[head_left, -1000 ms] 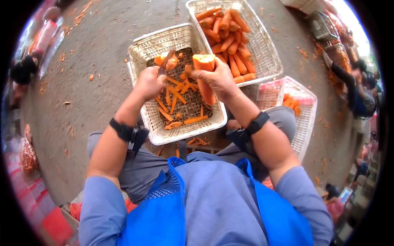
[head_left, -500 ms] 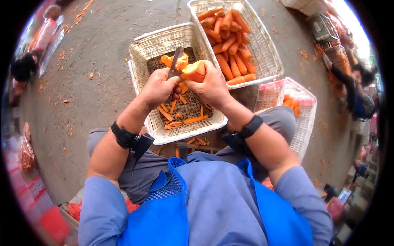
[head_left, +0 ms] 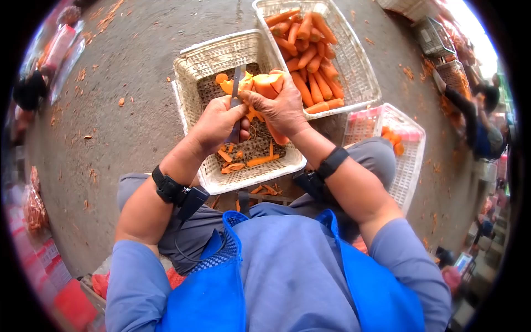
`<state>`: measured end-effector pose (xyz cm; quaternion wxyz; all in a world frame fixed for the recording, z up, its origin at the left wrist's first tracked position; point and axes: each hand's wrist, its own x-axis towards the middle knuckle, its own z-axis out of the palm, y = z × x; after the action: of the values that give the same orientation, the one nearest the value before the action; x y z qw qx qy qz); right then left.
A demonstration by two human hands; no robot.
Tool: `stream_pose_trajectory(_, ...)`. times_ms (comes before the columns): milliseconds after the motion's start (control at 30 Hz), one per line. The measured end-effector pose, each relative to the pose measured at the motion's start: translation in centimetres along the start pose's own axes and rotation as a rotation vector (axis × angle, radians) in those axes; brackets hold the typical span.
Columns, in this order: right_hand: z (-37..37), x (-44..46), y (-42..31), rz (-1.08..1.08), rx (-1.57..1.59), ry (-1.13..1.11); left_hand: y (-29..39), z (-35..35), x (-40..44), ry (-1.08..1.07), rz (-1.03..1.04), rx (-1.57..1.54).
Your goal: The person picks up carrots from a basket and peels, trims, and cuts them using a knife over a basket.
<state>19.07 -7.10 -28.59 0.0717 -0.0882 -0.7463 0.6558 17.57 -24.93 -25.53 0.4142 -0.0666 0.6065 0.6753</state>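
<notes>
My left hand (head_left: 214, 123) is closed around a knife (head_left: 239, 77), its dark flat blade pointing up and away from me. My right hand (head_left: 281, 106) grips a thick orange carrot (head_left: 269, 84), whose cut upper end faces the blade; its lower end shows below my palm. Pale orange carrot pieces (head_left: 227, 84) lie beyond the blade, and I cannot tell whether they are still attached. Both hands are above a white plastic basket (head_left: 221, 51), which has carrot strips (head_left: 262, 161) and small scraps on its dark bottom.
A larger white crate (head_left: 362, 74) full of carrots (head_left: 310, 52) adjoins the basket at the far right. Near my right knee is another white crate (head_left: 406, 182) with a few carrot pieces (head_left: 394, 139). Peel scraps litter the grey floor (head_left: 133, 72). A person (head_left: 487, 122) is at the far right.
My right hand has turned and its thumb has moved closer to the blade. The carrot has tilted, so its lower end now shows beneath the hand. The knife stays in my left hand.
</notes>
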Motion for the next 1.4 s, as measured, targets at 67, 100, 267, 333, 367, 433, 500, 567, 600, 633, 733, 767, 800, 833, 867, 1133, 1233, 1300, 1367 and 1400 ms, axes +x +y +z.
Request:
stream_pose_trajectory(67, -0.1, 0.1, 0.0, -0.002, -0.033, -0.02, 0.0, 0.1, -0.4, 0.017, -0.001, 0.013)
stream_pose_trajectory(100, -0.2, 0.2, -0.1, -0.014, -0.079, -0.025, 0.1, 0.1, -0.5, 0.023, -0.001, 0.02)
stream_pose_trajectory(267, -0.2, 0.5, 0.0, -0.051, -0.194, 0.007, -0.3, 0.2, -1.0, 0.069, 0.004, 0.028)
stream_pose_trajectory(333, -0.4, 0.9, 0.6, -0.056, -0.359, 0.055, -0.1, 0.7, -1.7, 0.084, 0.047, 0.053)
stream_pose_trajectory(367, -0.6, 1.2, 0.9, -0.025, -0.33, 0.028, 0.5, 1.1, -2.3, 0.075, 0.082, 0.08)
stream_pose_trajectory(433, -1.2, 1.5, 1.8, 0.038, -0.282, -0.027, 0.7, 1.0, -2.3, 0.085, 0.129, 0.096)
stream_pose_trajectory(500, -1.1, 2.0, 2.6, 0.005, -0.222, -0.037, 0.6, -0.5, -1.4, 0.166, 0.174, 0.063)
stream_pose_trajectory(567, -1.0, 1.8, 3.0, 0.137, -0.048, -0.114, 0.4, -1.5, -1.5, 0.178, 0.237, 0.054)
stream_pose_trajectory(600, -1.0, 1.3, 0.6, 0.223, 0.118, -0.176, 0.2, -1.5, -1.5, 0.176, 0.261, 0.051)
stream_pose_trajectory(633, -1.1, 1.2, -0.5, 0.226, 0.127, -0.2, 0.0, -1.4, -1.6, 0.172, 0.285, 0.044)
stream_pose_trajectory(733, -1.1, 1.2, -1.5, 0.192, 0.192, -0.289, -1.1, -0.8, -1.4, 0.135, 0.332, 0.092)
stream_pose_trajectory(767, -1.0, 1.2, -1.9, 0.163, 0.138, -0.306, -1.2, -0.7, -1.4, 0.12, 0.38, 0.121)
stream_pose_trajectory(800, -1.1, 1.2, -2.3, 0.137, 0.083, -0.32, -1.1, -0.7, -1.5, 0.147, 0.41, 0.149)
stream_pose_trajectory(833, -1.3, 1.0, -2.8, 0.113, 0.027, -0.331, -0.9, -0.8, -1.6, 0.135, 0.409, 0.126)
stream_pose_trajectory(867, -1.6, 0.9, -3.7, 0.12, -0.02, -0.357, -0.1, -0.5, -1.9, 0.124, 0.406, 0.103)
stream_pose_trajectory(1133, -3.6, 0.5, -6.0, 0.348, 0.679, -0.542, 0.0, 0.4, -0.7, -0.085, 0.323, -0.057)
stream_pose_trajectory(1233, -4.3, 0.9, -5.6, 0.299, 0.738, -0.656, 0.3, 1.3, -0.8, -0.129, 0.351, -0.086)
stream_pose_trajectory(1300, -4.2, 0.8, -5.2, 0.311, 0.675, -0.641, 0.5, 1.7, -0.8, -0.195, 0.301, -0.098)
stream_pose_trajectory(1367, -3.8, 0.7, -5.6, 0.256, 0.585, -0.591, 0.5, 1.9, -0.9, -0.209, 0.31, -0.173)
stream_pose_trajectory(1400, -3.3, 0.4, -5.9, 0.175, 0.364, -0.487, 0.5, 1.9, -1.0, -0.216, 0.313, -0.208)
